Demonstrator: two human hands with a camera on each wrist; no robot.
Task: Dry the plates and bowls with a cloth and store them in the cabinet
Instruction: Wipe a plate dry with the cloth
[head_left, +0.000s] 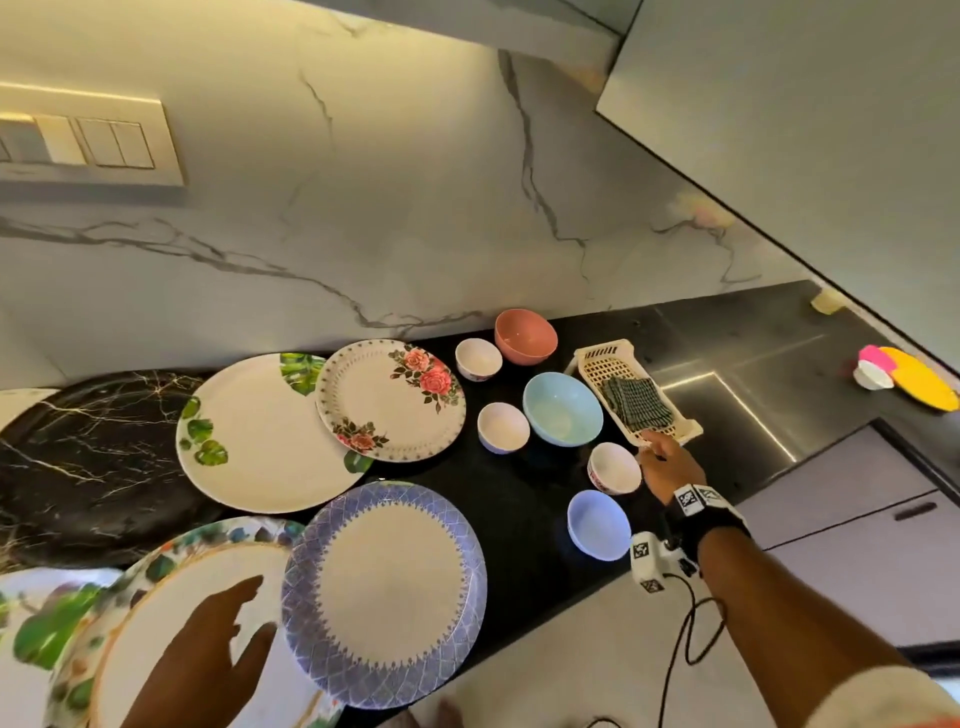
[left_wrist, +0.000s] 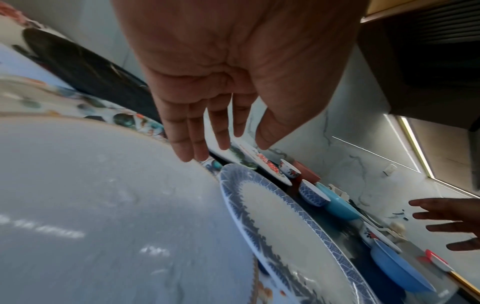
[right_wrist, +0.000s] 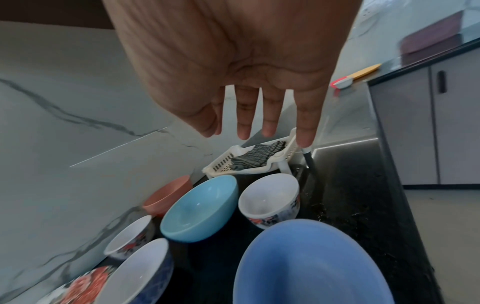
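The checked cloth (head_left: 638, 404) is seen folded in the cream basket (head_left: 597, 358) at the far right of the black counter (head_left: 519, 519). The right hand (head_left: 670, 467) is stretched toward the basket's near end, fingers (right_wrist: 306, 123) straight and spread, just short of the cloth; no contact can be made out. The left hand (head_left: 208, 654) is held flat over the gold-rimmed plate (head_left: 171, 597) at near left, fingers (left_wrist: 187, 133) straight and mostly together; whether the plate is touched cannot be told. That plate is blurred and cut off by the frame's edge.
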